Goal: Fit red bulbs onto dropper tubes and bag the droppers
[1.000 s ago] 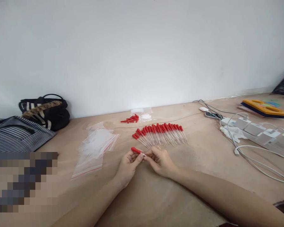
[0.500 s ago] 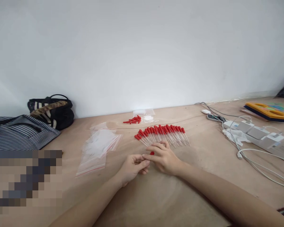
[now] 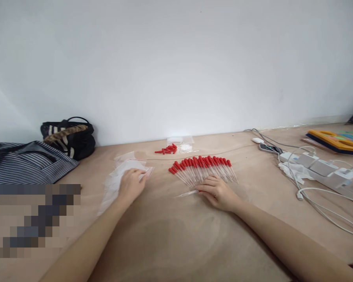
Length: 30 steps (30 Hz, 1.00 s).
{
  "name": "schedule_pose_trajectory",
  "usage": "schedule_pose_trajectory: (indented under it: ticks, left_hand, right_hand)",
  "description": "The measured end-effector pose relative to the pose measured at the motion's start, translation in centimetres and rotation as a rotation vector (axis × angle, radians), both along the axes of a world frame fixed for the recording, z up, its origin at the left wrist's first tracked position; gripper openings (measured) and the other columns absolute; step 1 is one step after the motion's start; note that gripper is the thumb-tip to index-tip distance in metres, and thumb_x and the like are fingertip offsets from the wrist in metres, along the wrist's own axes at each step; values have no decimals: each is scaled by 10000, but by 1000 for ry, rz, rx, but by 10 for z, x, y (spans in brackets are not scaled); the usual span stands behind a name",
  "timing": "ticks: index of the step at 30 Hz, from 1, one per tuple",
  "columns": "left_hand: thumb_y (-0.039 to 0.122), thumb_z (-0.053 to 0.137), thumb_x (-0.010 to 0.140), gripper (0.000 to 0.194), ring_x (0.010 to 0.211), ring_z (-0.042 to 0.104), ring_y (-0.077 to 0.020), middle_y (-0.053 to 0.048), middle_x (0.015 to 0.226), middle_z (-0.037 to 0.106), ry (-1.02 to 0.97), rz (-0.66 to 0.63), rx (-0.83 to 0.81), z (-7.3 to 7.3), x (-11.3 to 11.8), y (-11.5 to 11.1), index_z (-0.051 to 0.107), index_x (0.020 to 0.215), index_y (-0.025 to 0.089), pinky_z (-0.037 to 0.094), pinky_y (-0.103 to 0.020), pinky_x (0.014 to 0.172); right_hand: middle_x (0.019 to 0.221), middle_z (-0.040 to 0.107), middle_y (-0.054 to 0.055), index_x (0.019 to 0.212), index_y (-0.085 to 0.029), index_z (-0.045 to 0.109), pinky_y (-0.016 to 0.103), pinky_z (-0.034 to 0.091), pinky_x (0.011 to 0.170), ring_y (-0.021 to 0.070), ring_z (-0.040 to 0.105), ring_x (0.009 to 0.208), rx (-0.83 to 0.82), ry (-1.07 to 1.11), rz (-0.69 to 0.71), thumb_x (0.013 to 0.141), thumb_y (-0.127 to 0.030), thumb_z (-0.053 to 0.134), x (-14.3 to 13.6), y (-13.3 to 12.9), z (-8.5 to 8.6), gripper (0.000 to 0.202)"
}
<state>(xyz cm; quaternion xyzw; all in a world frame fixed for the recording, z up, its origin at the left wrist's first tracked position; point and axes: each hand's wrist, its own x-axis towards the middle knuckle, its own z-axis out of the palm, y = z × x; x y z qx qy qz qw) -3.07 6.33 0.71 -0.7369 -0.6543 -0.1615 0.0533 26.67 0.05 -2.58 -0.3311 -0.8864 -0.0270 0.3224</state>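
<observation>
My right hand point(image 3: 217, 192) is closed around the red bulb end of a glass dropper point(image 3: 188, 193). The dropper's clear tube points left, low over the table, and the fingers hide most of its bulb. Just beyond this hand, several droppers with red rubber bulbs point(image 3: 200, 161) lie fanned out side by side, tubes toward me. My left hand point(image 3: 133, 183) rests over a loose stack of clear zip bags point(image 3: 111, 190). Its thumb and fingers are apart near the bags' red-lined edge, and I see no bag lifted.
Loose red rubber bulbs point(image 3: 169, 149) lie near the wall beside a clear plastic packet point(image 3: 182, 144). On the right are a power strip with chargers point(image 3: 326, 166), white cables and a yellow-and-blue frame point(image 3: 337, 141). A striped bag point(image 3: 29, 162) and a black bag point(image 3: 76, 139) stand left.
My hands have separated. The left one has moved left and away from me onto the zip bags; the right has shifted slightly right, with the dropper's tube now showing.
</observation>
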Motion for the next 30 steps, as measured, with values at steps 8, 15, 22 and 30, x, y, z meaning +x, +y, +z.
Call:
schedule_pose_trajectory:
  ticks: [8,15,22,30]
  left_hand:
    - [343,454,764,318,824,607,-323,-162,891,677,78,189,-99,-8,-40,16,690,825,139,432,-347,642]
    - [237,411,791,292,837,618,-282,-113,887,695,72,164,-61,-4,-42,14,695,807,172,438,-323,681]
    - [295,447,798,256,884,605,-208,-51,906,691,-212,-421,119,16,-25,-9,690,826,219,421,-308,830]
    - [257,495,812,291,1111,475,-229,-48,1125,606,-254,-865,-224,-6,19,-52,603,1078,306,345,-386,950]
  right_hand:
    - [839,606,61,949,-198,622,329,386,700,159,527,759,14,24,-95,829,-178,449,4,6,-5,212]
    - [824,605,55,943,-205,624,331,378,710,155,525,738,55,33,-144,823,-168,452,4,6,-6,212]
    - [819,615,61,916,-190,627,329,384,686,166,545,742,51,105,-227,814,-193,477,16,15,-9,181]
    - [820,619,61,921,-183,626,326,398,676,170,546,750,8,133,-225,790,-172,502,20,15,-8,180]
